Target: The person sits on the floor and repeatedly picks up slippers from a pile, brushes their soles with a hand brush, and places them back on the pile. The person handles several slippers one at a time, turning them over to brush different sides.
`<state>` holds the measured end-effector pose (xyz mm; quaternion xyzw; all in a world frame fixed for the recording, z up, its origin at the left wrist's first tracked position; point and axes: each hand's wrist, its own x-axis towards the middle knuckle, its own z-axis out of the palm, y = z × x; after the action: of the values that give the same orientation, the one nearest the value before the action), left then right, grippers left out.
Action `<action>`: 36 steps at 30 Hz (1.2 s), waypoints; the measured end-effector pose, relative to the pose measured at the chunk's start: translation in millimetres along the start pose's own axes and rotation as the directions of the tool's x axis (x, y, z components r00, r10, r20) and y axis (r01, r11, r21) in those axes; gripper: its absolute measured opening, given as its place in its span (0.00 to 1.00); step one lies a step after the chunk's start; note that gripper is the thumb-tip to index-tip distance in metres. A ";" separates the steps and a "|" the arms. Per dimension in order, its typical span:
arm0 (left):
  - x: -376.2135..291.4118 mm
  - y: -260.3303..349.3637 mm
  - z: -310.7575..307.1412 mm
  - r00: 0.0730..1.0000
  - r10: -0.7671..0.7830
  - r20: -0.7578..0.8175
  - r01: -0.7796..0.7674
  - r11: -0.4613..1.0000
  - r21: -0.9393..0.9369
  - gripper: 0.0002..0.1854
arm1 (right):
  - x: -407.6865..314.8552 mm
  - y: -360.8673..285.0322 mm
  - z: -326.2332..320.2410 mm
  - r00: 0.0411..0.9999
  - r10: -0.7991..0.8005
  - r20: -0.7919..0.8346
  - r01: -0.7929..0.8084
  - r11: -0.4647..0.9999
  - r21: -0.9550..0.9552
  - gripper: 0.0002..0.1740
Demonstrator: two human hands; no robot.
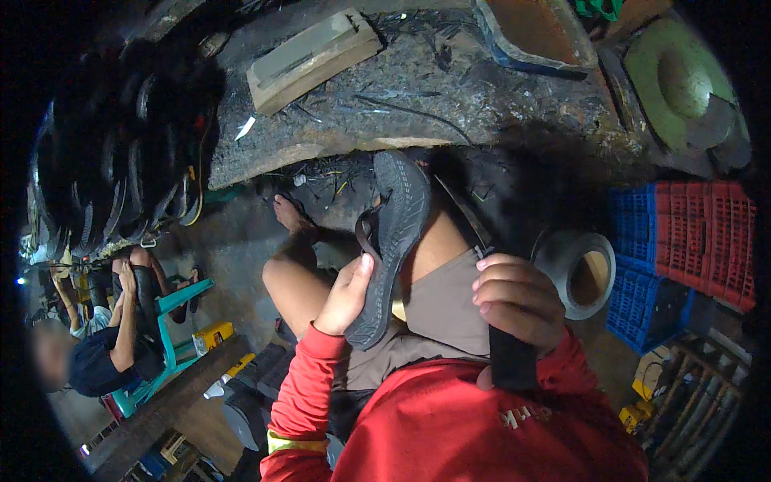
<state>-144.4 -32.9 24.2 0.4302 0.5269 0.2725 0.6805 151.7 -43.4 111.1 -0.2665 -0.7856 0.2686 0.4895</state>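
Observation:
My left hand [346,295] grips a black rubber sandal [400,223] by its edge, thumb near the strap [365,232]. The sole stands on end over my lap, its patterned face towards me. In my right hand [521,301] is a long, narrow-bladed tool that looks like a knife [464,211], its blade pointing forward and away from me. A wide black piece [512,358] sticks out below that fist; whether it is the tool's handle or a separate strip I cannot tell. Blade and sandal are apart.
Ahead is a worn, littered bench [421,114] bearing a rectangular block [313,63]. Dark curved rubber pieces [120,150] are heaped at left, near another seated person [114,355]. A large tape-like roll [578,277] and plastic crates [699,235] stand at right.

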 end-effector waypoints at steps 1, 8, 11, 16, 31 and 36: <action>0.5 -2.0 -1.6 1.000 -0.007 0.011 0.007 1.000 -0.015 0.29 | 0.3 0.8 0.6 0.999 0.010 0.030 -0.010 1.000 -0.016 0.40; 4.0 -9.5 -4.2 0.997 -0.069 0.043 0.071 0.996 -0.046 0.27 | -3.0 -0.2 7.8 0.998 -0.057 0.034 0.060 0.995 -0.075 0.28; 4.5 -9.6 -2.1 0.997 -0.069 0.045 0.070 0.998 -0.004 0.26 | -7.8 1.7 12.3 0.998 -0.067 0.011 0.067 0.995 -0.075 0.19; 4.9 -7.5 0.6 0.998 -0.042 0.035 0.038 0.994 0.106 0.26 | -10.1 23.3 20.1 0.965 -0.245 0.097 0.256 0.958 -0.128 0.24; 4.1 3.7 -1.5 0.999 0.043 0.009 -0.043 0.998 0.037 0.26 | 83.0 89.0 38.1 0.965 -0.208 0.161 0.194 0.976 0.098 0.14; 1.3 2.4 -21.8 0.995 -0.100 0.003 0.098 0.982 0.161 0.29 | 56.6 66.7 14.5 0.976 -0.210 0.050 0.209 0.978 0.022 0.15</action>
<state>-164.6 -24.1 24.0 0.4585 0.5642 0.1927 0.6590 127.4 40.5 95.5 -0.1712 -0.8195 0.2287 0.4968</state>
